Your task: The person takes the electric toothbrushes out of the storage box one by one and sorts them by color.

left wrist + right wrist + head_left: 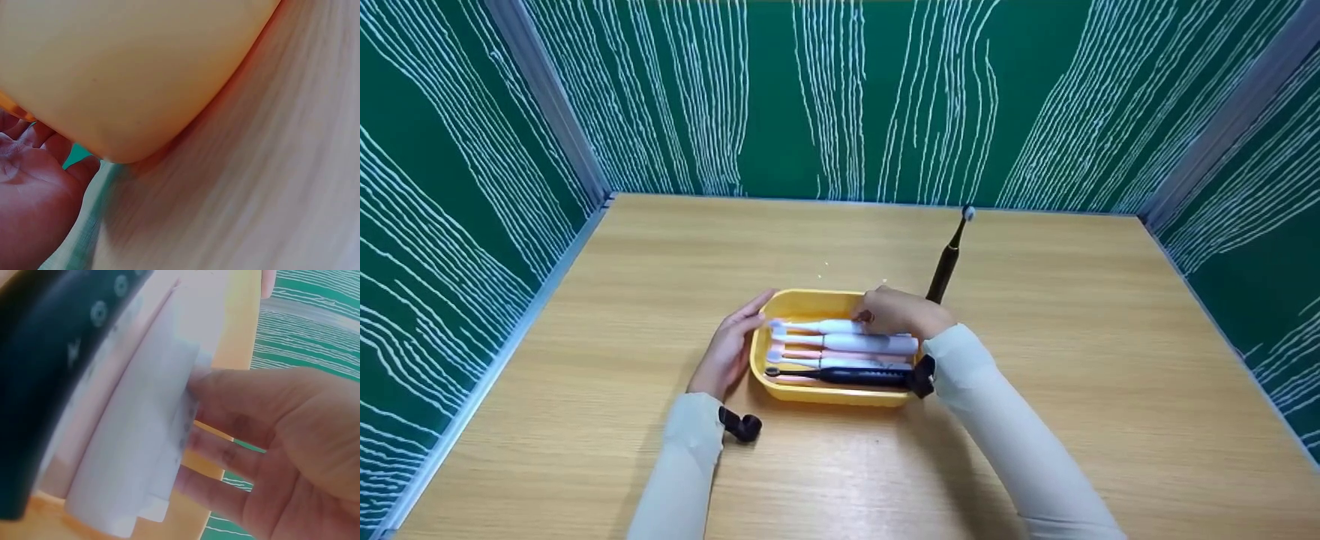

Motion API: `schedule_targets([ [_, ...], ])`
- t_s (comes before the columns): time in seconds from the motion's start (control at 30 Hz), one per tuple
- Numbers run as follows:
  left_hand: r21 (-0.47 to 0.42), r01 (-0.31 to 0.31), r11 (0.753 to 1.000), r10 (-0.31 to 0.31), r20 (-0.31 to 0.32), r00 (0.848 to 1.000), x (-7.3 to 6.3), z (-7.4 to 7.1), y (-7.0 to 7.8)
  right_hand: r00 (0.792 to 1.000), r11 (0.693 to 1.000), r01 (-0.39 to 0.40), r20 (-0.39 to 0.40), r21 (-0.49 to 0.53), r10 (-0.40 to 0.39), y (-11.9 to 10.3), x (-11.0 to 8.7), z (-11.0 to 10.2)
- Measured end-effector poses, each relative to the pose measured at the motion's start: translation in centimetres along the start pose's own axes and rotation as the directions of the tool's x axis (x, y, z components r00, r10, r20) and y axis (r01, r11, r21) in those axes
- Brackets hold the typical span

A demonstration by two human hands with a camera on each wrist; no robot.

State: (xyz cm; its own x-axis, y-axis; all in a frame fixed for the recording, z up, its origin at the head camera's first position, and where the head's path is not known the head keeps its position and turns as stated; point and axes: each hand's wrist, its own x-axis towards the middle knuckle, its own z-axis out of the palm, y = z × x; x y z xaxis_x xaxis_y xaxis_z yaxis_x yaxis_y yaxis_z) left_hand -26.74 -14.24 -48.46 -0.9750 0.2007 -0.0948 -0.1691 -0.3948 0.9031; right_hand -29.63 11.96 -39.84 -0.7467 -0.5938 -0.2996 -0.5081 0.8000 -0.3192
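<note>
A yellow plastic basket (832, 397) on the table holds several electric toothbrushes side by side, heads toward the left. My left hand (726, 349) grips the basket's left end at the rim; the left wrist view shows its fingers against the outer wall. My right hand (896, 311) reaches inside the far right part of the basket. Its thumb and fingers pinch the handle of a white toothbrush (181, 430) along the far wall. Beside that one lie another white toothbrush (870, 343), pinkish ones and a black toothbrush (847, 375) nearest me.
Another black toothbrush (945, 266) is beyond the right hand, its head pointing to the back edge of the wooden table (1035, 360). Green panels with white wavy lines (780, 97) enclose the back and both sides. A black wrist camera (742, 426) sticks out from the left sleeve.
</note>
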Motion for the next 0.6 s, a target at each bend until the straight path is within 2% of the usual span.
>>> schedule_targets([
  [0.13,0.009,-0.002,1.000,0.002,0.004,1.000,0.06,-0.07,-0.09,1.000,0.999,0.030,0.010,-0.031,-0.030,-0.18,0.06,0.02],
  [0.6,0.017,0.008,1.000,-0.008,-0.014,1.000,0.01,-0.12,0.01,0.999,0.999,0.029,0.019,-0.042,-0.028,-0.21,0.08,0.12],
])
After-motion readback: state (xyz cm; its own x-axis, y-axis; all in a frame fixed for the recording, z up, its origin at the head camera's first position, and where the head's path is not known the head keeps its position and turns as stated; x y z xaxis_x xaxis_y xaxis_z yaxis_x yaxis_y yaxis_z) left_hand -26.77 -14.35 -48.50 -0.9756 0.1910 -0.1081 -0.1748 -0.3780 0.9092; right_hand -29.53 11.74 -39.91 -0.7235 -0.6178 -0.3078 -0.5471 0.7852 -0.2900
